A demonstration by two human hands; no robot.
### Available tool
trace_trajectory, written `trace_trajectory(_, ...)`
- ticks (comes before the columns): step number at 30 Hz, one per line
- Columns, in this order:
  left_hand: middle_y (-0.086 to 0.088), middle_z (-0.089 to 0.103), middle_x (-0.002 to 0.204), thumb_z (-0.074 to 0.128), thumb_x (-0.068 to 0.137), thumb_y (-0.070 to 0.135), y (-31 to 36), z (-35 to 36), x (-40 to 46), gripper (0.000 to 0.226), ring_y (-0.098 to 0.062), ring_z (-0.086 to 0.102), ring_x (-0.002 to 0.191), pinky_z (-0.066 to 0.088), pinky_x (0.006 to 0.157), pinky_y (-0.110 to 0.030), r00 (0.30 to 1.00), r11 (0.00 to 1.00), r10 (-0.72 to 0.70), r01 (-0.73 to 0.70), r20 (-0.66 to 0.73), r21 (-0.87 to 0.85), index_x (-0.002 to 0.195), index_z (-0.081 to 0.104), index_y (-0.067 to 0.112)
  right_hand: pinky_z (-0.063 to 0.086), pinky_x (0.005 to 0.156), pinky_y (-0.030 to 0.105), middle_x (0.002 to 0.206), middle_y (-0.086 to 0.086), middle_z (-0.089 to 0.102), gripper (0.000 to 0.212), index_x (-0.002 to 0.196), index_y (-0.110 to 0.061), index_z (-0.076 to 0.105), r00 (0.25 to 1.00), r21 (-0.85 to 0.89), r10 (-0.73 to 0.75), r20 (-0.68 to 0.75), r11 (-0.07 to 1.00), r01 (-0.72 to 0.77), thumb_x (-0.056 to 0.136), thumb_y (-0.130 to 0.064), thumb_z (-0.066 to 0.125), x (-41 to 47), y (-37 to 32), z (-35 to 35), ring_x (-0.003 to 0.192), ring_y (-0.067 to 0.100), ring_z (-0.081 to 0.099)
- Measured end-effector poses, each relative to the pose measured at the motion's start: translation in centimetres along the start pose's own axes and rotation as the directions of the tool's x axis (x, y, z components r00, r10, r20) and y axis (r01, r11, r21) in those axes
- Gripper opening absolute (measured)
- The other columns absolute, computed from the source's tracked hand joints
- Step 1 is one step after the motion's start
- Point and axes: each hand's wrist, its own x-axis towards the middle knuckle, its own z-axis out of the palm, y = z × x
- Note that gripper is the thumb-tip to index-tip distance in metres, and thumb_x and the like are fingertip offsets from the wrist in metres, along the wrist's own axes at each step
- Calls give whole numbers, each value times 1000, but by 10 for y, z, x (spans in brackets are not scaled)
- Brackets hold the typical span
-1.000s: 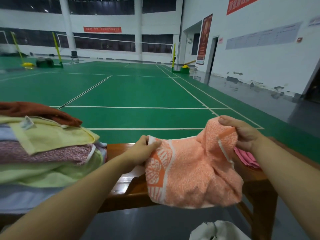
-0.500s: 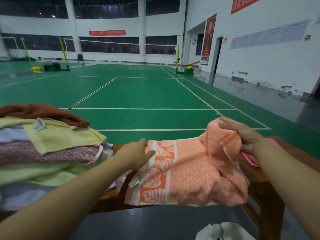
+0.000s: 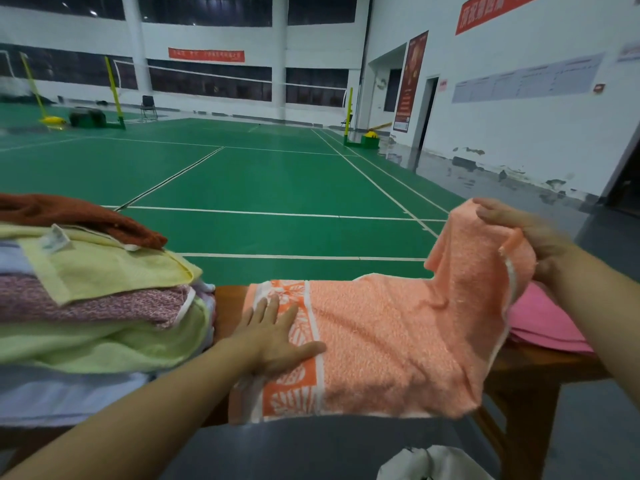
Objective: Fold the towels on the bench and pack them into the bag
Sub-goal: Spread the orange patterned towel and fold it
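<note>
An orange towel [image 3: 391, 341] with a white-and-orange leaf border lies spread across the wooden bench [image 3: 540, 372]. My left hand [image 3: 277, 334] presses flat on its left end, fingers straight. My right hand [image 3: 526, 233] grips the towel's right end and holds it lifted above the bench. A pile of towels [image 3: 97, 299] in yellow, purple, rust and pale blue is stacked on the bench's left part. A folded pink towel [image 3: 543, 323] lies on the bench under my right arm. The white bag [image 3: 429, 462] shows at the bottom edge, on the floor.
The bench stands at the edge of a green badminton court [image 3: 277, 178] with white lines. Net posts [image 3: 349, 116] and a chair stand far back. A grey floor strip and a white wall run along the right.
The towel's left end went down onto the bench and my left hand let go of it and flattened on top. My right hand moved right and stretched the towel out.
</note>
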Motion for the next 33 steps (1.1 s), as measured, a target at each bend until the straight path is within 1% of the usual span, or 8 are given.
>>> trace_trajectory(3, -10, -23, 165, 18, 71, 99, 3, 2, -3, 114, -31, -19, 153, -9, 122, -51, 1000, 999, -14, 13, -15, -38, 160, -11, 33, 49, 104, 49, 137, 19, 50, 66, 143, -22, 54, 991, -50, 96, 89, 995, -91, 81, -16, 73, 8, 8, 31, 114, 34, 59)
trace_trajectory(6, -15, 22, 164, 36, 88, 79, 1, -6, -1, 81, -34, 25, 148, 23, 121, -47, 992, 987, -13, -8, -127, -160, 153, 36, 30, 61, 73, 35, 137, 19, 48, 71, 147, -21, 49, 964, -143, 134, 228, 984, -103, 79, -13, 69, 9, 30, 99, 95, 26, 65)
trace_trajectory(9, -12, 69, 100, 48, 101, 37, -9, -17, 0, 35, -34, 62, 100, 44, 75, -35, 911, 866, -143, -73, -385, -495, 85, 66, 13, 61, 66, 29, 132, 6, 58, 66, 147, -23, 46, 899, -145, 201, 389, 977, -156, 84, -17, 67, 15, 61, 165, 92, 18, 67)
trace_trajectory(12, -18, 70, 104, 41, 104, 37, -25, -30, -3, 37, -35, 64, 101, 42, 74, -36, 903, 806, -248, -9, -351, -592, 86, 59, 10, 63, 76, 44, 137, 3, 51, 49, 145, -19, 46, 896, -274, 248, 369, 950, -150, 99, -28, 61, 30, 86, 195, 116, 31, 62)
trace_trajectory(15, -17, 70, 107, 41, 101, 59, -29, -31, -7, 61, -31, 66, 95, 50, 82, -34, 918, 692, -341, 101, -201, -714, 104, 68, 5, 63, 79, 45, 130, 9, 62, 35, 132, -9, 58, 975, -448, 133, 177, 893, -41, 104, -30, 54, 37, 101, 185, 102, 24, 70)
trace_trajectory(19, -7, 65, 74, 60, 96, 48, -22, -27, -13, 45, -18, 58, 62, 40, 51, -25, 934, 774, -303, 125, -190, -620, 81, 68, 6, 59, 89, 49, 106, 4, 73, 25, 108, -15, 71, 998, -787, -20, 56, 614, 56, 103, -33, 55, 34, 123, 154, 95, 25, 71)
trace_trajectory(24, -8, 65, 113, 46, 105, 36, -9, -27, -23, 32, -26, 61, 103, 43, 82, -33, 888, 751, -305, 1, -345, -660, 117, 61, 9, 56, 81, 46, 94, 10, 73, 23, 89, -17, 73, 992, -903, -111, 59, 418, 100, 99, -28, 56, 17, 133, 135, 88, 30, 69)
trace_trajectory(33, -9, 61, 114, 41, 108, 35, -10, -36, -35, 33, -24, 55, 99, 40, 80, -34, 905, 722, -318, 36, -284, -691, 122, 54, 9, 45, 59, 24, 65, -9, 72, 49, 72, -17, 71, 975, -937, 105, 197, 313, 156, 94, -59, 59, -38, 135, 132, 51, -1, 60)
